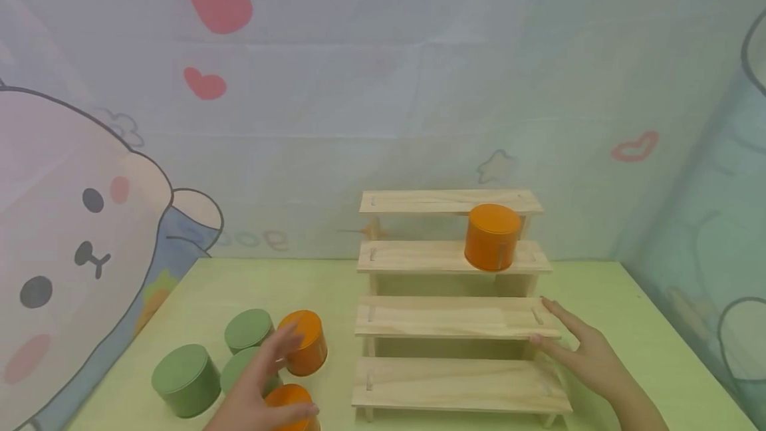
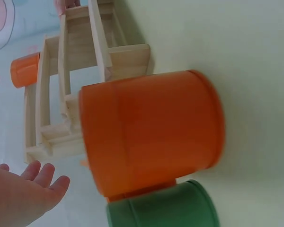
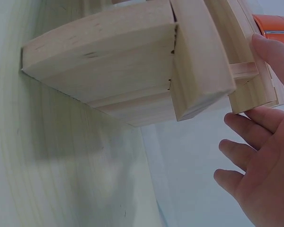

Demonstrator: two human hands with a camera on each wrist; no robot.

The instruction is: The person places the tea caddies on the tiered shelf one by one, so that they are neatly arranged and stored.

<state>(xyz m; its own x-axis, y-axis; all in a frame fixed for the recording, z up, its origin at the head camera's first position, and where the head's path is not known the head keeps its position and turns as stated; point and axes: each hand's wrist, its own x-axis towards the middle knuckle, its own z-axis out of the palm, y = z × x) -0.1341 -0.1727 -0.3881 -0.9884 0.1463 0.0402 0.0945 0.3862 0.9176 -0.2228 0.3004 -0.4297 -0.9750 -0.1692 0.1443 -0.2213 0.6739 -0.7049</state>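
A wooden stepped rack (image 1: 455, 318) stands on the table. My right hand (image 1: 589, 354) holds the right end of its second step from the bottom, thumb at the front edge and a finger at the back corner. An orange round tin (image 1: 492, 238) sits on the second step from the top, toward the right. My left hand (image 1: 254, 384), fingers spread and empty, is over a group of tins. Beneath and beside it are a near orange tin (image 1: 293, 399), another orange tin (image 1: 305, 344) and green tins (image 1: 187, 381). In the left wrist view an orange tin (image 2: 151, 132) looms close.
The pale green table (image 1: 598, 291) runs back to a cloth backdrop (image 1: 335, 85) printed with hearts and a cartoon bear. Table surface shows on both sides of the rack, with the tins grouped to its left.
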